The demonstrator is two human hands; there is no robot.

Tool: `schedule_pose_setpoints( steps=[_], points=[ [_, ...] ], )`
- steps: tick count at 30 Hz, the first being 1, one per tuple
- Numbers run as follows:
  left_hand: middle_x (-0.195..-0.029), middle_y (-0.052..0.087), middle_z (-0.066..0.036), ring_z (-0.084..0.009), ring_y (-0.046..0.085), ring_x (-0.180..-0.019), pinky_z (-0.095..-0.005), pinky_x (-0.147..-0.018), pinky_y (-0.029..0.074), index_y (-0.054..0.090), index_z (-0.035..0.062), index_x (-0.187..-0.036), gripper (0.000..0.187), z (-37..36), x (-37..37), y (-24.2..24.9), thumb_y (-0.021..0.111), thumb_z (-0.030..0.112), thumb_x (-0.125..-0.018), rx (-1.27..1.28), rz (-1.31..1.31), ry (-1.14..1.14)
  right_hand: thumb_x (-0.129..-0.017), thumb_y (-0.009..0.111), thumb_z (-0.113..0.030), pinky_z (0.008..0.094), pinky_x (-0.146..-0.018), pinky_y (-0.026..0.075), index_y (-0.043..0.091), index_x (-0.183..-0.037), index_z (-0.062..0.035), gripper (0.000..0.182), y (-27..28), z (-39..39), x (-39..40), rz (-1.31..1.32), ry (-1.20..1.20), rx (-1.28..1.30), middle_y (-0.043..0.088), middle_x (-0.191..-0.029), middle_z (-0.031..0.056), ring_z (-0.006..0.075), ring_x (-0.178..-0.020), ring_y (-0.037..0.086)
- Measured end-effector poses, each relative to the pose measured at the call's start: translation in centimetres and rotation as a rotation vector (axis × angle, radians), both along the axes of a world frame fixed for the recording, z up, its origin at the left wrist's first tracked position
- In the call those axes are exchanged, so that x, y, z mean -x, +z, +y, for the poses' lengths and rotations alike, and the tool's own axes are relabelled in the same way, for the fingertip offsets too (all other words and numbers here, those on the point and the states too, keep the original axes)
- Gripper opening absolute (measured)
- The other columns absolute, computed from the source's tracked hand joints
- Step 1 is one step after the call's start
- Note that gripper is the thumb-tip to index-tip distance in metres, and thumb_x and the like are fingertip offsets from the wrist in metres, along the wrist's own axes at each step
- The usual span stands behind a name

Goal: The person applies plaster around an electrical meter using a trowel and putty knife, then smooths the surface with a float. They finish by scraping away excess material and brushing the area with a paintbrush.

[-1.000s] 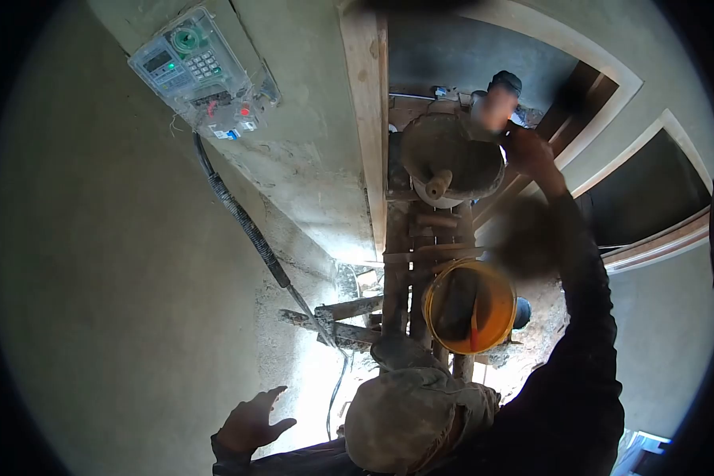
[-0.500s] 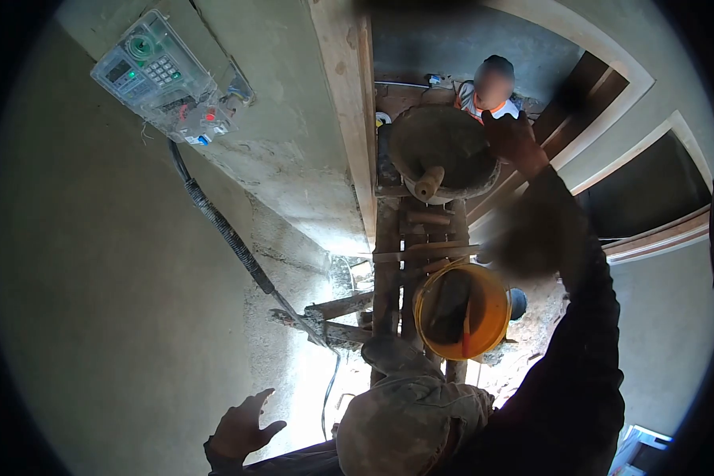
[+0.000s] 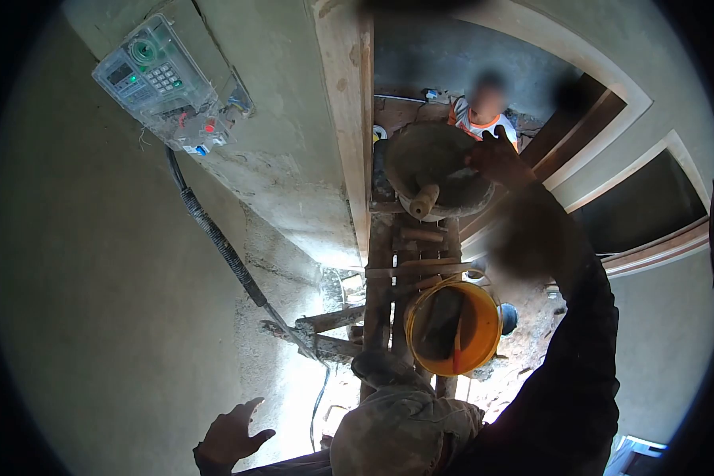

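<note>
My left hand (image 3: 230, 435) hovers at the lower left with its fingers spread and nothing in it. Ahead of me, my right hand (image 3: 504, 161) reaches to the right rim of a round, dark mortar pan (image 3: 444, 159); its fingers are apart, and no tool shows in them. A thick, light-coloured handle (image 3: 424, 203) sticks out over the pan's near edge. Nearer to me stands a yellow bucket (image 3: 490, 317) containing grey material and a long red-orange piece (image 3: 458, 347).
Rough wooden planks (image 3: 379, 317) form a narrow scaffold under my boot (image 3: 385, 370). A person (image 3: 484, 115) is beyond the pan. An electricity meter (image 3: 155, 83) hangs on the left wall, its cable (image 3: 222, 246) running down. A wooden door frame (image 3: 357, 135) rises beside the pan.
My right hand has moved slightly down and left, closer to the pan's rim. My left hand stays spread. The whole view has shifted a little.
</note>
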State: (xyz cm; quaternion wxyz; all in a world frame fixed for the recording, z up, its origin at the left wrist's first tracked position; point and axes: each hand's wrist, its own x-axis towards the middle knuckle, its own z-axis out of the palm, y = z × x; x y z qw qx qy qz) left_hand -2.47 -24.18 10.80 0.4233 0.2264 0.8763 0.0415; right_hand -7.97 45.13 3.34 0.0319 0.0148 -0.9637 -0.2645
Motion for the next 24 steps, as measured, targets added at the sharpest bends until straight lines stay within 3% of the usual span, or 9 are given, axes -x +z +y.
schedule_pose_setpoints(
  steps=[2,4,8,13,14,19,21,23,24],
  points=[
    [-0.121,0.066,-0.019,-0.0364,0.069,-0.103,-0.0465,-0.089,0.055,0.047,0.0127,-0.146,0.076,-0.3,0.0,-0.2,0.075,0.049,-0.085,0.014,-0.007,-0.004,-0.077,0.072,-0.028,0.0492,-0.093,0.038,0.073,-0.083,-0.0293,0.006,0.7,-0.3,0.1,-0.05,0.003,0.051,0.067,-0.078,-0.0074,0.017,-0.099,0.064],
    [-0.122,0.066,-0.02,-0.0367,0.069,-0.103,-0.0465,-0.089,0.055,0.047,0.0127,-0.145,0.076,-0.4,0.0,-0.4,0.075,0.049,-0.085,0.006,0.004,-0.011,-0.086,0.067,-0.029,0.0446,-0.089,0.036,0.074,-0.094,-0.0289,0.01,1.9,-0.5,0.1,-0.243,-0.108,0.125,0.067,-0.085,-0.0024,0.0199,-0.101,0.061],
    [-0.123,0.066,-0.02,-0.0378,0.069,-0.102,-0.0464,-0.089,0.055,0.048,0.0124,-0.146,0.076,0.4,0.4,-0.2,0.075,0.05,-0.085,0.029,-0.013,-0.006,-0.087,0.067,-0.028,0.0451,-0.09,0.035,0.075,-0.097,-0.0285,0.013,3.8,-1.1,0.6,-0.332,-0.171,0.186,0.068,-0.085,-0.0019,0.0209,-0.101,0.061],
    [-0.125,0.065,-0.02,-0.0387,0.069,-0.103,-0.0464,-0.09,0.055,0.047,0.0118,-0.146,0.076,0.5,0.8,-0.4,0.073,0.051,-0.086,0.026,-0.005,-0.024,-0.08,0.073,-0.025,0.0486,-0.095,0.037,0.076,-0.102,-0.0276,0.022,5.0,-1.5,0.4,-0.453,-0.236,0.447,0.073,-0.09,0.0013,0.024,-0.102,0.066],
    [-0.126,0.065,-0.02,-0.0391,0.068,-0.104,-0.0465,-0.091,0.055,0.047,0.0116,-0.146,0.076,0.5,0.8,-0.3,0.073,0.051,-0.086,0.025,-0.011,-0.027,-0.083,0.071,-0.026,0.0488,-0.095,0.038,0.076,-0.103,-0.0275,0.021,4.7,-0.8,0.2,-0.45,-0.145,0.472,0.072,-0.093,0.0019,0.024,-0.103,0.066],
    [-0.128,0.064,-0.021,-0.04,0.068,-0.104,-0.0471,-0.091,0.055,0.047,0.0117,-0.146,0.076,-0.5,0.6,-1.0,0.072,0.052,-0.087,0.013,-0.006,-0.012,-0.087,0.069,-0.029,0.0504,-0.095,0.04,0.075,-0.104,-0.0288,0.018,5.9,-2.8,-2.8,-0.293,-0.17,0.321,0.071,-0.098,0.0005,0.0232,-0.107,0.064],
    [-0.129,0.063,-0.021,-0.0403,0.068,-0.105,-0.0474,-0.091,0.055,0.047,0.0121,-0.146,0.076,-0.6,0.6,-1.1,0.072,0.053,-0.087,-0.012,0.007,-0.02,-0.088,0.07,-0.028,0.0513,-0.092,0.043,0.075,-0.103,-0.0294,0.017,6.6,-4.2,-5.0,-0.057,-0.246,0.275,0.07,-0.097,0.0009,0.0217,-0.109,0.063],
    [-0.128,0.064,-0.02,-0.0404,0.068,-0.105,-0.0482,-0.091,0.055,0.047,0.0133,-0.146,0.076,-0.6,0.4,-0.7,0.072,0.053,-0.087,0.006,0.007,-0.018,-0.089,0.069,-0.023,0.0462,-0.084,0.05,0.074,-0.103,-0.0237,0.015,6.1,-2.9,-6.8,0.087,-0.173,0.419,0.071,-0.093,0.0039,0.0235,-0.1,0.067],
    [-0.128,0.064,-0.02,-0.0404,0.068,-0.105,-0.0482,-0.091,0.055,0.047,0.0133,-0.146,0.076,-0.5,0.3,-0.5,0.072,0.053,-0.087,0.003,0.009,-0.018,-0.091,0.068,-0.021,0.0432,-0.08,0.052,0.074,-0.104,-0.0198,0.015,6.7,-2.6,-7.2,0.025,-0.305,0.706,0.072,-0.091,0.0061,0.0248,-0.093,0.069]
  ],
)
